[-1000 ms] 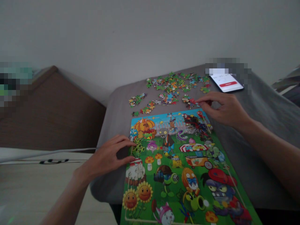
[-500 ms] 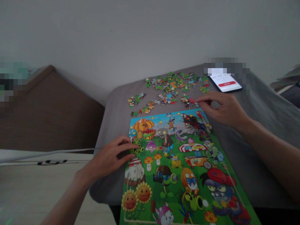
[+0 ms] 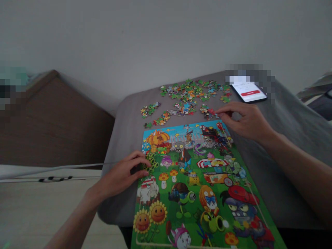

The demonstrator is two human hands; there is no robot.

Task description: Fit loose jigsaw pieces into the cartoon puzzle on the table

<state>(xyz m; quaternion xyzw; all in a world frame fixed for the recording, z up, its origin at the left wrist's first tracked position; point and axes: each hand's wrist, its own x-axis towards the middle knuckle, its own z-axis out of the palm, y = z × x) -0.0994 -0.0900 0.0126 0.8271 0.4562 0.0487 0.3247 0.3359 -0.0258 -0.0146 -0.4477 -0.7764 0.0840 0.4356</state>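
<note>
A jigsaw puzzle (image 3: 192, 180) with bright cartoon plants and zombies lies on a grey cloth (image 3: 129, 117), its top edge ragged with dark gaps at the upper right. My right hand (image 3: 243, 121) hovers above that corner, fingertips pinching a red jigsaw piece (image 3: 212, 111). My left hand (image 3: 123, 169) rests at the puzzle's left edge, fingers curled over green peashooter pieces (image 3: 151, 164). Whether those fingers grip a piece, I cannot tell. Beyond the puzzle lies a scattered heap of loose jigsaw pieces (image 3: 192, 93), with smaller clusters (image 3: 150, 109) to its left.
A smartphone (image 3: 249, 91) with a lit screen lies on the cloth at the back right. A brown board (image 3: 52, 128) stands at the left, with a pale wooden surface (image 3: 52, 207) below it. A white cord (image 3: 64, 167) crosses there. A wall rises behind.
My left hand has slid slightly right and closed more over the green pieces. My right hand stays nearly still. The whole view has drifted slightly left.
</note>
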